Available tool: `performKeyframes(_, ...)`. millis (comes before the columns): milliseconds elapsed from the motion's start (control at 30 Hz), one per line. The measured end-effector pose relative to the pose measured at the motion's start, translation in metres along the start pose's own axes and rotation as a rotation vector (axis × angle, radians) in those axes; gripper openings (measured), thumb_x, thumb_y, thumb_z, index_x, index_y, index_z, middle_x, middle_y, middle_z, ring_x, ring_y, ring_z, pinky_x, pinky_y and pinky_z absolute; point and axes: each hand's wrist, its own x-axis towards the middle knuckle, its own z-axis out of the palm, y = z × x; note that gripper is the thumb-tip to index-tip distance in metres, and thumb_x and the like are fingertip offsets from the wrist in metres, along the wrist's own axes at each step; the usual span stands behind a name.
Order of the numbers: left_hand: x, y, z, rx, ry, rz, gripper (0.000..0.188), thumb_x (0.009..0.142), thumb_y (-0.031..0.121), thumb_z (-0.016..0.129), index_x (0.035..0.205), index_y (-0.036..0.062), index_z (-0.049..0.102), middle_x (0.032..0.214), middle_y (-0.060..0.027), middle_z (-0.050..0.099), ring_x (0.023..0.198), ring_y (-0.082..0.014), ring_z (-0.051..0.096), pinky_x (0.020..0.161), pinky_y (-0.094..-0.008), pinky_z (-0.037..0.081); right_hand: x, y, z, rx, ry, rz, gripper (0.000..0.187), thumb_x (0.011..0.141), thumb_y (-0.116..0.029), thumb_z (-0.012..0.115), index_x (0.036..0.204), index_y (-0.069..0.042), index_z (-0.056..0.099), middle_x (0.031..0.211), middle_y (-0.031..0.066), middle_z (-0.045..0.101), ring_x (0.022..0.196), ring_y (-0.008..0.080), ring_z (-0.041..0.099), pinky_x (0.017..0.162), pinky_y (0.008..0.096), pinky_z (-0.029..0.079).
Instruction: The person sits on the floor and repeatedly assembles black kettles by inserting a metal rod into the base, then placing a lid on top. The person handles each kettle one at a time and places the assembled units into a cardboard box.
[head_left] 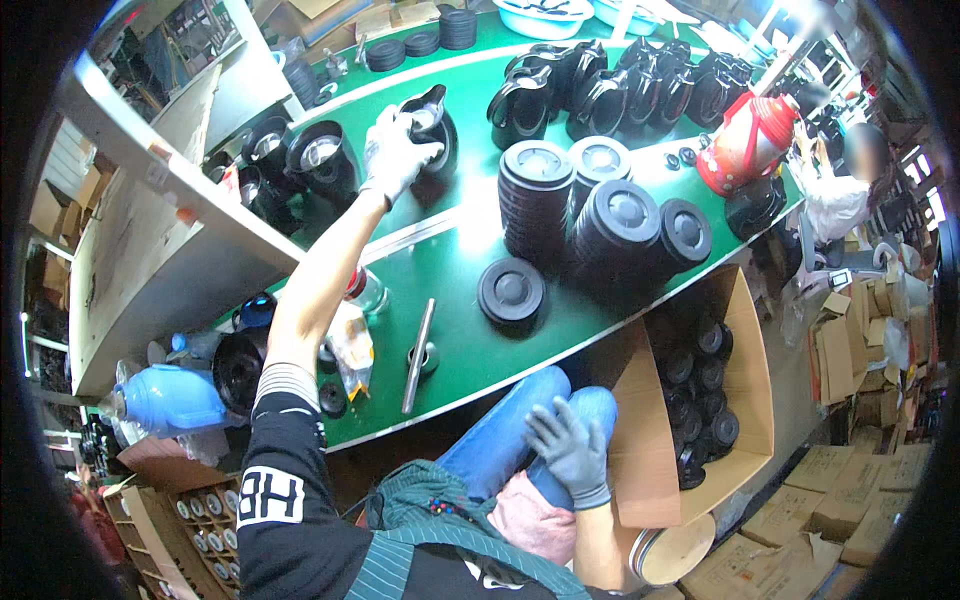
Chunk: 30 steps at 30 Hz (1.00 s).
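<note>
My left hand (pixel 398 155), in a pale work glove, stretches across the green table and grips a glossy black jug (pixel 438 140) with a spout at its top. The jug stands upright on the far part of the table, its left side partly covered by my fingers. Over my lap hovers my right hand (pixel 570 452) in a grey glove, fingers spread, with nothing in it. Several black jug bodies (pixel 322 155) stand left of my left hand. Stacks of round black lids (pixel 535 195) rise at the table's middle, with a shorter lid stack (pixel 511 290) closer to me.
More black spouted jugs (pixel 600 100) stand at the back, near a red jug (pixel 752 140). A metal rod (pixel 418 355) and a glass jar (pixel 368 290) lie near my left forearm. An open carton (pixel 745 400) of black parts sits at right; another person (pixel 838 195) works beyond.
</note>
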Motion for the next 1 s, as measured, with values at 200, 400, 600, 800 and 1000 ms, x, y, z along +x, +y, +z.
performKeyframes(200,0.069,-0.035,0.078,-0.099,-0.195,-0.027,0.063,0.082,0.045,0.085,0.134,0.0116,0.070,0.139,-0.0234,0.061,0.121,-0.0435,0.065,0.107,-0.0492,0.052,0.017,0.004,-0.001,-0.080,-0.073,0.035,0.079,0.114,-0.056,0.036,0.170,-0.002,0.027,0.170,0.0251,0.040,0.158,0.0396,0.039,0.133,0.0533,0.024)
performKeyframes(400,0.041,-0.069,0.001,0.393,-0.179,-0.029,0.065,0.089,0.051,0.079,0.142,0.0151,0.066,0.127,-0.0182,0.067,0.124,-0.0399,0.066,0.108,-0.0519,0.052,0.018,0.002,0.005,-0.117,-0.047,0.045,0.079,0.114,-0.053,0.039,0.169,0.002,0.027,0.168,0.0227,0.044,0.157,0.0374,0.041,0.134,0.0516,0.024)
performKeyframes(600,-0.025,-0.158,-0.052,0.514,-0.246,-0.143,0.058,0.083,0.020,0.088,0.138,0.0149,0.068,0.133,-0.0169,0.066,0.121,-0.0368,0.067,0.103,-0.0486,0.056,0.022,0.009,0.005,-0.185,-0.043,0.069,0.072,0.115,-0.049,0.040,0.167,0.000,0.034,0.165,0.0218,0.048,0.154,0.0350,0.045,0.130,0.0511,0.032)
performKeyframes(800,-0.045,-0.121,-0.096,0.250,0.058,0.150,0.047,0.077,0.015,0.089,0.119,0.0096,0.070,0.118,-0.0137,0.068,0.116,-0.0346,0.066,0.102,-0.0444,0.054,0.019,0.015,0.023,-0.456,0.055,-0.022,0.069,0.117,-0.051,0.036,0.162,0.000,0.045,0.157,0.0185,0.059,0.144,0.0308,0.057,0.125,0.0481,0.040)
performKeyframes(1000,-0.087,0.022,-0.233,-0.171,-0.110,0.467,0.032,0.077,0.001,0.086,0.106,0.0052,0.072,0.107,-0.0132,0.069,0.100,-0.0353,0.072,0.087,-0.0429,0.058,0.039,-0.031,0.139,-1.233,-0.126,-0.569,0.067,0.107,-0.037,0.062,0.160,0.001,0.048,0.158,0.0194,0.058,0.147,0.0322,0.054,0.126,0.0464,0.038)
